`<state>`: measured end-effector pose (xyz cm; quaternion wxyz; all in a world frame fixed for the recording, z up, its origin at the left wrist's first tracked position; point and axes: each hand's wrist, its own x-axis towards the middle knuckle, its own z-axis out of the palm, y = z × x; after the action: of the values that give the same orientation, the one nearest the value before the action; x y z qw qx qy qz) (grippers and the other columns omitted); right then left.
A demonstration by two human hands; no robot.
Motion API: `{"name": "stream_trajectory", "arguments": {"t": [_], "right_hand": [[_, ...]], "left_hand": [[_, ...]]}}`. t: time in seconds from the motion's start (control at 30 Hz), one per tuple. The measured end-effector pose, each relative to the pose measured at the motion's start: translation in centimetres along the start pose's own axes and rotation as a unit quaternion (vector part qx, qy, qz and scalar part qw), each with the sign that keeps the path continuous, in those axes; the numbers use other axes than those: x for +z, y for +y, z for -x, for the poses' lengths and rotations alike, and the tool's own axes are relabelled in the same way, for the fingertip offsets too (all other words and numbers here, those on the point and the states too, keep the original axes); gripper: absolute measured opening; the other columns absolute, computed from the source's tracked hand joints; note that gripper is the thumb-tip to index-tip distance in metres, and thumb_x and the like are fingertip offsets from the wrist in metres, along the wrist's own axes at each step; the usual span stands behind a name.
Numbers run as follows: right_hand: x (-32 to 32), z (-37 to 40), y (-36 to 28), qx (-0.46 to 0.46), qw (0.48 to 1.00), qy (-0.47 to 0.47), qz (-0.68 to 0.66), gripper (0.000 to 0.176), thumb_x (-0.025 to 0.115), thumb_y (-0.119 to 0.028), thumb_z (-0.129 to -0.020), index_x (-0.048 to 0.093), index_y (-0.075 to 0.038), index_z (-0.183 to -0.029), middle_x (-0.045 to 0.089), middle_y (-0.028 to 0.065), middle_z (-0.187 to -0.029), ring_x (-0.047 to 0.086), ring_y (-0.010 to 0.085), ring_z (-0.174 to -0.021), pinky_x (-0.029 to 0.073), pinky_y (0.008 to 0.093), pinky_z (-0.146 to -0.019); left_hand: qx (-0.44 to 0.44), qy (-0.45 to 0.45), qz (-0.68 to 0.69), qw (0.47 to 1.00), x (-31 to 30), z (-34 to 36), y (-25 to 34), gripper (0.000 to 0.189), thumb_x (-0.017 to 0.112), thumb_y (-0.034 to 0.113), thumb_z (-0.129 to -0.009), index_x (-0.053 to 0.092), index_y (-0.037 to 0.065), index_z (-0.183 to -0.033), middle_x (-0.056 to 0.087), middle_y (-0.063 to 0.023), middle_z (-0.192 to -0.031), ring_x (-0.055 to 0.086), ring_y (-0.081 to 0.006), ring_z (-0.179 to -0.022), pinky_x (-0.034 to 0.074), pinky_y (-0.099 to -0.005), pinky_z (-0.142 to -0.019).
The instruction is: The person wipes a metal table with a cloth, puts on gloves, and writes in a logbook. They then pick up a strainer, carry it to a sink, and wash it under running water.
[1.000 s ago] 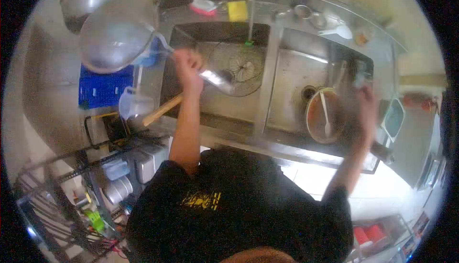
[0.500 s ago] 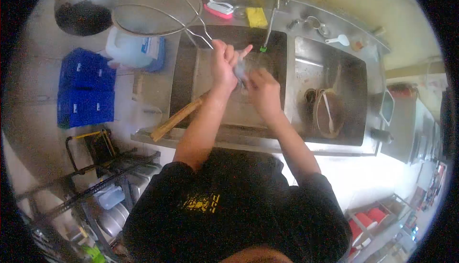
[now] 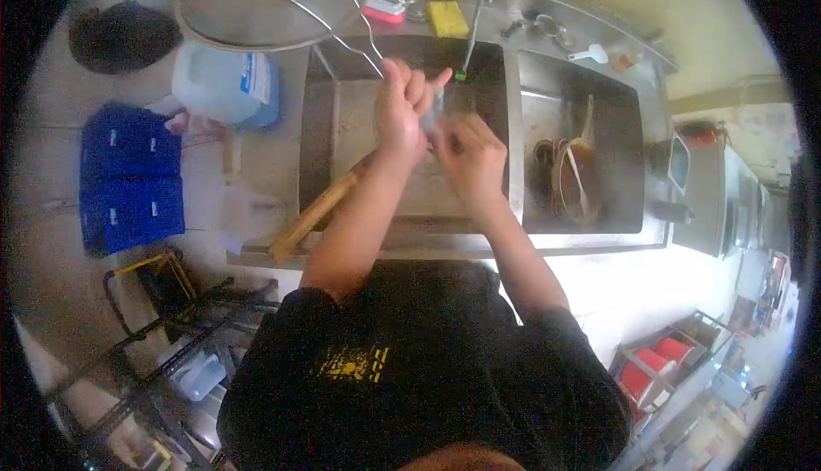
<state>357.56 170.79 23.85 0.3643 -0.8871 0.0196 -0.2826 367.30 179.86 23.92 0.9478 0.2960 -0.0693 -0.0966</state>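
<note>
Over the left sink basin, my left hand (image 3: 404, 112) is closed round the wire handle of a large mesh strainer (image 3: 256, 16), which extends to the upper left. One finger of that hand points outward. My right hand (image 3: 470, 153) is just to its right, with its fingers curled. Between the two hands is a small greyish-blue thing (image 3: 434, 112), blurred and partly hidden; I cannot make out what it is or how firmly the right fingers hold it. A wooden stick (image 3: 316, 214) slants below my left forearm, across the sink's front edge.
A slim faucet (image 3: 472, 35) reaches over the sink. Behind it lie a yellow sponge (image 3: 447, 19) and a pink-and-white brush (image 3: 385, 9). The right basin holds a pot (image 3: 581, 180) with a spoon. Leftward are a jug (image 3: 214, 82) and blue crates (image 3: 132, 176).
The view has shifted a little. The strainer now appears farther left and higher, still in my left hand. Both hands stay close together over the left basin.
</note>
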Motion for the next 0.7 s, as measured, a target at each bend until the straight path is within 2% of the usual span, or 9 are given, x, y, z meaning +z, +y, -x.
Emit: {"name": "stream_trajectory", "arguments": {"t": [0.07,0.2,0.3,0.33,0.43,0.47,0.57,0.6,0.7], "right_hand": [[-0.7,-0.1,-1.0,-0.018,1.000,-0.004,0.020,0.013,0.075,-0.005,-0.070,0.068,-0.004,-0.081,0.064,0.0115,-0.081,0.065,0.0291,-0.074,0.053,0.0373,-0.067],[0.3,2.1,0.7,0.016,1.000,-0.012,0.007,0.014,0.075,-0.005,-0.070,0.067,-0.005,-0.082,0.064,0.0119,-0.083,0.064,0.0298,-0.075,0.053,0.0371,-0.067],[-1.3,0.1,-2.1,-0.023,0.999,-0.023,0.008,0.014,0.074,-0.005,-0.071,0.067,-0.004,-0.082,0.065,0.0119,-0.085,0.065,0.0299,-0.075,0.054,0.0364,-0.067],[-1.5,1.2,-1.4,-0.017,0.999,-0.020,0.023,0.013,0.074,-0.005,-0.071,0.067,-0.005,-0.082,0.065,0.0122,-0.085,0.065,0.0303,-0.075,0.054,0.0362,-0.067],[-0.6,1.6,-1.3,-0.016,1.000,-0.020,0.012,0.012,0.074,-0.004,-0.072,0.066,-0.004,-0.081,0.064,0.0127,-0.084,0.065,0.0306,-0.076,0.053,0.0362,-0.067],[0.0,1.1,-1.6,-0.023,1.000,-0.016,-0.004,0.012,0.074,-0.003,-0.071,0.066,-0.004,-0.080,0.064,0.0123,-0.083,0.065,0.0305,-0.076,0.053,0.0367,-0.066],[-0.9,1.2,-2.9,-0.042,0.999,0.002,-0.003,0.012,0.074,-0.004,-0.071,0.066,-0.004,-0.080,0.064,0.0125,-0.082,0.064,0.0314,-0.074,0.053,0.0375,-0.065],[-0.7,3.0,-1.1,0.000,1.000,-0.027,0.001,0.013,0.074,-0.006,-0.072,0.065,-0.005,-0.081,0.063,0.0127,-0.082,0.063,0.0323,-0.073,0.052,0.0380,-0.063],[0.3,2.7,-1.4,-0.027,1.000,-0.013,0.009,0.011,0.073,-0.006,-0.073,0.063,-0.004,-0.079,0.061,0.0129,-0.081,0.062,0.0324,-0.070,0.051,0.0380,-0.061]], "left_hand": [[-0.011,-0.003,0.055,0.998,0.8,0.0,1.1,0.041,0.044,0.047,-0.098,0.035,0.016,-0.073,0.017,0.0065,-0.056,0.016,-0.0062,-0.046,0.037,-0.0560,-0.105],[-0.007,-0.017,-0.011,1.000,-0.5,0.6,0.8,0.041,0.042,0.050,-0.099,0.035,0.016,-0.076,0.018,0.0053,-0.058,0.017,-0.0074,-0.048,0.039,-0.0528,-0.104],[-0.026,-0.003,0.048,0.999,1.3,0.9,1.9,0.041,0.042,0.050,-0.099,0.035,0.016,-0.077,0.020,0.0055,-0.059,0.017,-0.0077,-0.049,0.039,-0.0525,-0.102],[-0.022,-0.030,0.061,0.997,0.2,0.6,2.2,0.041,0.044,0.048,-0.098,0.036,0.015,-0.075,0.023,0.0049,-0.057,0.040,-0.0108,-0.052,0.037,-0.0561,-0.104],[0.007,-0.016,-0.007,1.000,0.1,1.5,2.1,0.042,0.041,0.048,-0.099,0.035,0.015,-0.073,0.028,0.0039,-0.057,0.064,-0.0238,-0.081,0.038,-0.0560,-0.102],[-0.005,-0.029,-0.027,0.999,0.0,1.7,2.1,0.042,0.039,0.047,-0.100,0.035,0.015,-0.073,0.031,0.0028,-0.057,0.060,-0.0352,-0.111,0.036,-0.0564,-0.104],[0.001,-0.018,0.017,1.000,0.3,1.0,3.8,0.043,0.038,0.049,-0.100,0.035,0.016,-0.074,0.031,0.0025,-0.057,0.059,-0.0341,-0.114,0.036,-0.0547,-0.104],[0.013,-0.024,0.018,0.999,-0.5,0.9,3.9,0.043,0.038,0.050,-0.099,0.035,0.015,-0.074,0.031,0.0021,-0.057,0.057,-0.0352,-0.117,0.037,-0.0559,-0.103],[0.004,-0.035,-0.028,0.999,-1.6,1.8,2.3,0.043,0.039,0.050,-0.099,0.036,0.016,-0.074,0.032,0.0018,-0.057,0.058,-0.0357,-0.115,0.038,-0.0576,-0.102]]}}
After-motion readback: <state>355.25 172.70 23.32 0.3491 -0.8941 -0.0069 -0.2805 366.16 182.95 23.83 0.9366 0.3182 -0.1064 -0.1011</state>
